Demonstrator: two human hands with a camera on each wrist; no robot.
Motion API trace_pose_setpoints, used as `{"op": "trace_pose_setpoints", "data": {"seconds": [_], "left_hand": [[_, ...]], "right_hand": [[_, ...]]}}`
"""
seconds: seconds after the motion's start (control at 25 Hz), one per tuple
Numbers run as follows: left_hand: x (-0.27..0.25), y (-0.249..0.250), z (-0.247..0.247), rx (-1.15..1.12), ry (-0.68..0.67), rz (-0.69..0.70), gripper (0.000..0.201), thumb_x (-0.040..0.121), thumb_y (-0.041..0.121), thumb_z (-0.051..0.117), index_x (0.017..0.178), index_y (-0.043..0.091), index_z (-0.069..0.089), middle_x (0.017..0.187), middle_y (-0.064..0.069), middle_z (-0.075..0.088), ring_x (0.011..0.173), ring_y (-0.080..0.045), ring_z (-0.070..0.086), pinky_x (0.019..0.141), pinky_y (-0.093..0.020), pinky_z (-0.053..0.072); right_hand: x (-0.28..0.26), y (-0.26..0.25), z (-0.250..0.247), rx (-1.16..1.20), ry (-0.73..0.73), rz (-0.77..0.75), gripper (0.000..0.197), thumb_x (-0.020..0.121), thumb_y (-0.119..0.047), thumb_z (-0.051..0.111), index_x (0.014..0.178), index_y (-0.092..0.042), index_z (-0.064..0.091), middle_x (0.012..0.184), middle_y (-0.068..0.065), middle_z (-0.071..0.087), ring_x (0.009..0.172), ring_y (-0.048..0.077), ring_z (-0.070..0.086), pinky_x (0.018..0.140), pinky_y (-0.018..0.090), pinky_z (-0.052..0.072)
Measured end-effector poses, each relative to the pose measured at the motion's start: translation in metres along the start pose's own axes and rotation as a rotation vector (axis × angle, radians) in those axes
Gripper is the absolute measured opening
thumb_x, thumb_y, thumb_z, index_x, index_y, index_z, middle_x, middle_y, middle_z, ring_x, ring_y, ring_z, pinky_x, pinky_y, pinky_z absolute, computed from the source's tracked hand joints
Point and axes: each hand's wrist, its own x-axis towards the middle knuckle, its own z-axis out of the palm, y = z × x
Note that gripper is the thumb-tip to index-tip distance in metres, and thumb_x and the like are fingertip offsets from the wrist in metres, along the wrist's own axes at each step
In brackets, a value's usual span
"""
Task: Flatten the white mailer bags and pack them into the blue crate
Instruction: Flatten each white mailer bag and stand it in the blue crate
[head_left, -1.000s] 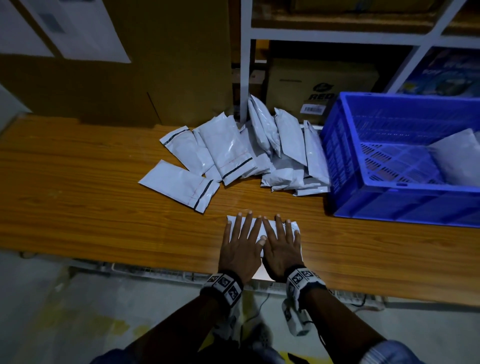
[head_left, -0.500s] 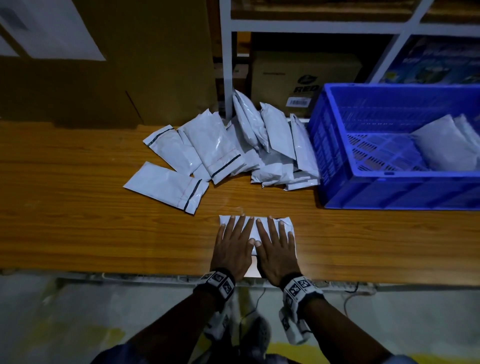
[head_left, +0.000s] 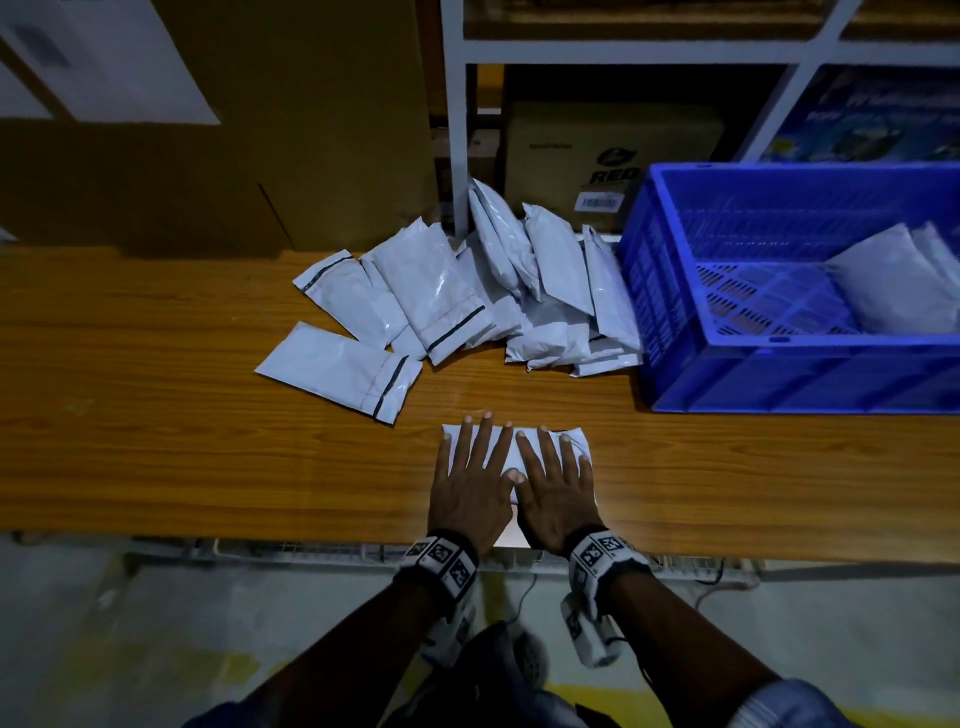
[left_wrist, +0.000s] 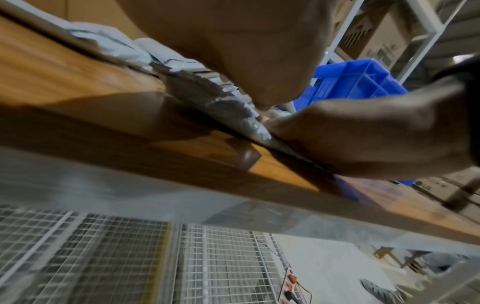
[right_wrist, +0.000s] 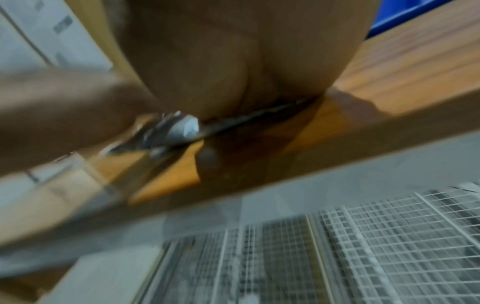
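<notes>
One white mailer bag (head_left: 511, 451) lies flat at the front edge of the wooden table (head_left: 156, 467). My left hand (head_left: 470, 478) and my right hand (head_left: 556, 483) press on it side by side, palms down and fingers straight. The left wrist view shows the crinkled bag (left_wrist: 228, 109) squeezed under both palms. A pile of white mailer bags (head_left: 467, 296) lies behind, at the table's middle. The blue crate (head_left: 779, 374) stands at the right with flattened bags (head_left: 893, 291) inside it.
A white shelf frame (head_left: 457, 130) and a brown carton (head_left: 608, 156) stand behind the pile. A large cardboard panel (head_left: 208, 156) leans at the back left. A wire grid rack (left_wrist: 130, 257) sits under the table's front edge.
Both hands have stayed flat on the same bag, sliding a little toward me. The view has shifted slightly; the pile and crate have not moved.
</notes>
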Motion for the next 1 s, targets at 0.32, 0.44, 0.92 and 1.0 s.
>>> {"op": "trace_pose_setpoints", "data": {"seconds": [0.32,0.44,0.92,1.0], "left_hand": [[0.004,-0.001,-0.001,-0.063,-0.034,-0.034,0.055,0.106,0.038,0.032,0.158,0.032,0.015,0.167,0.003,0.013,0.154,-0.021,0.006,0.122,-0.041,0.001],[0.002,-0.005,0.002,-0.049,-0.035,-0.027,0.057,0.105,0.034,0.034,0.158,0.032,0.013,0.167,0.002,0.013,0.154,-0.021,0.006,0.124,-0.044,0.005],[-0.005,0.004,0.008,-0.02,0.002,-0.026,0.057,0.106,0.048,0.016,0.16,0.03,0.008,0.168,-0.001,0.0,0.155,-0.022,-0.005,0.122,-0.051,0.007],[-0.006,0.002,0.009,-0.037,-0.02,-0.036,0.056,0.106,0.05,0.009,0.158,0.035,-0.002,0.168,0.002,-0.008,0.154,-0.019,-0.013,0.122,-0.048,0.003]], "right_hand": [[-0.006,-0.001,-0.022,0.005,0.109,-0.073,0.058,0.102,-0.045,0.012,0.155,-0.036,-0.01,0.156,-0.009,-0.027,0.146,0.022,-0.028,0.119,0.048,-0.013],[-0.006,-0.004,-0.008,0.044,0.077,-0.06,0.057,0.102,-0.044,0.011,0.153,-0.04,-0.013,0.156,-0.008,-0.031,0.147,0.02,-0.027,0.12,0.047,-0.012],[0.003,0.001,0.0,0.004,0.014,-0.018,0.058,0.102,-0.043,0.01,0.151,-0.04,-0.021,0.157,-0.005,-0.035,0.144,0.019,-0.032,0.118,0.045,-0.017],[0.007,0.005,-0.001,-0.001,-0.035,-0.027,0.06,0.102,-0.042,0.013,0.151,-0.039,-0.021,0.155,-0.005,-0.037,0.143,0.02,-0.034,0.118,0.047,-0.016]]}}
